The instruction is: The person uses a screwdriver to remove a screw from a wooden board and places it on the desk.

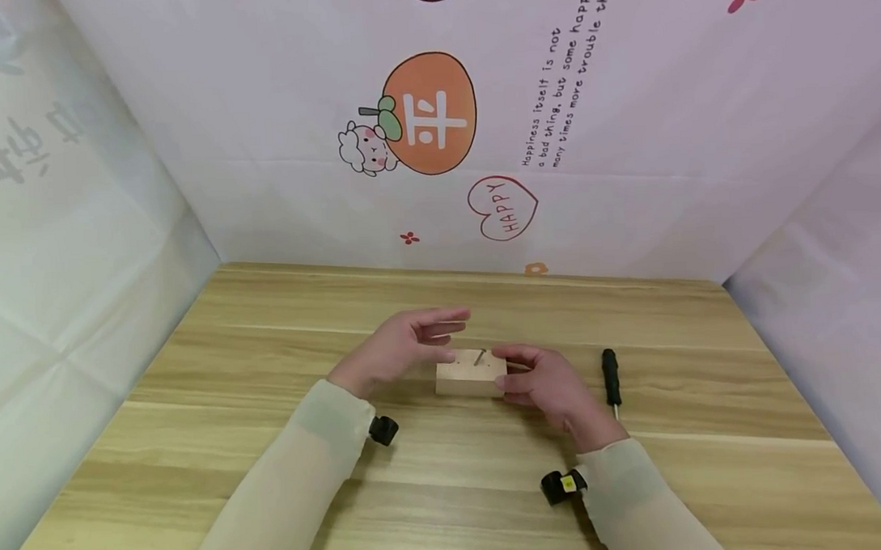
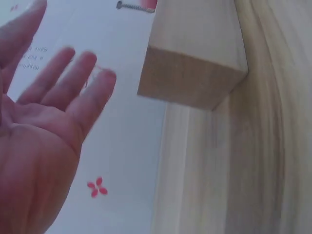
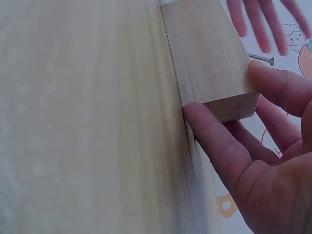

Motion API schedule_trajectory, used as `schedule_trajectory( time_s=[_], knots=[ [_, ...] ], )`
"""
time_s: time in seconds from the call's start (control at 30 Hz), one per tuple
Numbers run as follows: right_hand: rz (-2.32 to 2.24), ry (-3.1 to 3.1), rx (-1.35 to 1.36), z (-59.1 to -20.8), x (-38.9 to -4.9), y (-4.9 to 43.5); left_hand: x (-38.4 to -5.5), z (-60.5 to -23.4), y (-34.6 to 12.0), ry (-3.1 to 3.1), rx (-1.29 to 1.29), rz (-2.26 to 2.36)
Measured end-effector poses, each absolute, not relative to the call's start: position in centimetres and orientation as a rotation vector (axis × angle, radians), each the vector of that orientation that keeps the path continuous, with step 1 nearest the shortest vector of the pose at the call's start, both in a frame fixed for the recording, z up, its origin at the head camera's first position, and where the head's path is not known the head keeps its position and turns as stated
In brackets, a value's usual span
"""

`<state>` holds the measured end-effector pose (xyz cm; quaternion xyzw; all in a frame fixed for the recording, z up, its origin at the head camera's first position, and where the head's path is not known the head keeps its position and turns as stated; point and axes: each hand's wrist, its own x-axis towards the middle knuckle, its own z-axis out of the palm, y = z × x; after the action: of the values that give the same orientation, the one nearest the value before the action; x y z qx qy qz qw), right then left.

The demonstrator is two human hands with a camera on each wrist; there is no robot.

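A small pale wooden block [image 1: 472, 384] lies on the table, with a screw [image 1: 480, 357] sticking up at a tilt from its top face. Around the block's right end, my right hand [image 1: 546, 378] grips with thumb and fingers; the right wrist view shows fingertips [image 3: 197, 109] at its edges. My left hand [image 1: 406, 342] is at the block's left side, its fingers extended and spread, holding nothing. From the left wrist, a gap shows between that hand [image 2: 44, 136] and the block's end face [image 2: 183, 78]. The screw's head [image 3: 271, 61] is up, its threaded shank partly visible.
To the right of my right hand lies a black-handled screwdriver [image 1: 611, 378], its shaft partly hidden by my wrist. A printed white cloth [image 1: 300, 207] hangs along the back edge of the wooden table [image 1: 448, 501], with more white cloth at both sides.
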<state>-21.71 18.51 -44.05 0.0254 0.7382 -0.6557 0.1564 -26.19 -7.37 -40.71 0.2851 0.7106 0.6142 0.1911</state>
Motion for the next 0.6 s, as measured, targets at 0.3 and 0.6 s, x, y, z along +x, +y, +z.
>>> schedule_trajectory(
  time_s=[0.3, 0.6],
  knots=[
    [-1.858, 2.118, 0.050, -44.1, -21.8, 18.6, -27.0, -41.4, -4.6, 1.978, 0.874, 1.634],
    [-1.861, 2.114, 0.067, -43.7, -21.7, 18.6, -27.7, -42.2, -3.7, 2.003, 0.842, 1.619]
  ],
)
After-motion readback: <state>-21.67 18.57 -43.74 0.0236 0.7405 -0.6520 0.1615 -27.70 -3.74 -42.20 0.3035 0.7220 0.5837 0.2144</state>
